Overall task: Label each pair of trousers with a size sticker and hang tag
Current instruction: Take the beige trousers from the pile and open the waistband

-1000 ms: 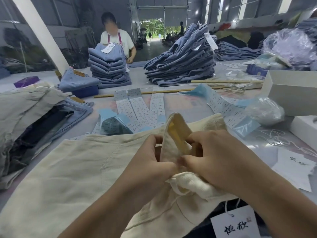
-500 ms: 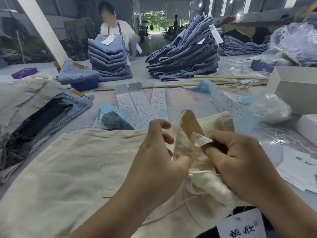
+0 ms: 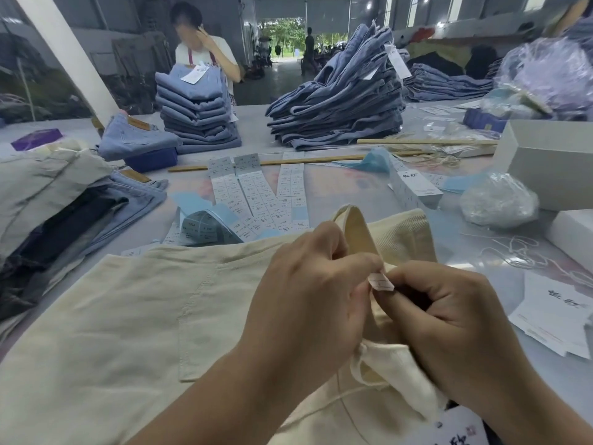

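Along the bench's left edge lies a mixed heap of folded garments (image 3: 48, 213), grey, dark and denim, likely waiting their turn. Toward the far edge stand two stacks of blue jeans (image 3: 197, 114), one neat and one slumped (image 3: 337, 107), some with hang tags showing, so they look finished. At the bench's middle, strips of size stickers (image 3: 256, 194) fan out within easy reach of the work.

At the near edge the cream trousers (image 3: 128, 316) lie flat, their long axis running from the near-left corner toward the middle, the waistband end pointing right and away. The left hand (image 3: 308, 297) grips the lifted waistband (image 3: 356, 232), fingers curled round the cloth, seemingly to hold it up and open. The right hand (image 3: 449, 322) pinches a small white size sticker (image 3: 381, 282) between thumb and fingertip, just touching the left hand's fingers; its grip is closed tight on the paper. I judge the sticker is about to be pressed onto the waistband.

Further right lie printed hang tags (image 3: 558, 313), loose string (image 3: 513, 248) and white boxes (image 3: 552, 159).
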Demonstrator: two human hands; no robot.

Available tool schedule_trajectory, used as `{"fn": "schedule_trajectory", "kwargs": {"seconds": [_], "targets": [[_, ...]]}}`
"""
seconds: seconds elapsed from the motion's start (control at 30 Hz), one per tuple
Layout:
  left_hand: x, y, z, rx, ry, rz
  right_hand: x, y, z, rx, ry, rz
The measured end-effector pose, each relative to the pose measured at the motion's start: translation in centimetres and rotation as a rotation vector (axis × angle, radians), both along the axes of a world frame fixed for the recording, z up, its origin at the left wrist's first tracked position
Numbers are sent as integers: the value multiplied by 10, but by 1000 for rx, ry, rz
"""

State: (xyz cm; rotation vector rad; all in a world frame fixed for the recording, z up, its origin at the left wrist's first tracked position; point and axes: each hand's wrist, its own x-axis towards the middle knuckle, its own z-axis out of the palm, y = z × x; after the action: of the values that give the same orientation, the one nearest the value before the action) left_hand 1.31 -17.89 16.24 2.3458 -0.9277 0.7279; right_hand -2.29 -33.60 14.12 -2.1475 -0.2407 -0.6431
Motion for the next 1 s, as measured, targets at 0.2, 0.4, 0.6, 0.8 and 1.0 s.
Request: {"fn": "schedule_trajectory", "kwargs": {"seconds": [0.2,0.4,0.6,0.8,1.0], "targets": [[-2,3,-4,93,-42,-20,0,-2,-2,-102,5,-23],[-5,14,-11,74,-103,-35,1,-4,4,-95,25,31],[-3,25,-11,-146,136,-65,8,-14,17,-84,105,66],[5,12,-12,52,432,-252,29,-36,56,55,102,71],[34,3,-5,152,366,-270,90,-29,97,-177,8,139]]}}
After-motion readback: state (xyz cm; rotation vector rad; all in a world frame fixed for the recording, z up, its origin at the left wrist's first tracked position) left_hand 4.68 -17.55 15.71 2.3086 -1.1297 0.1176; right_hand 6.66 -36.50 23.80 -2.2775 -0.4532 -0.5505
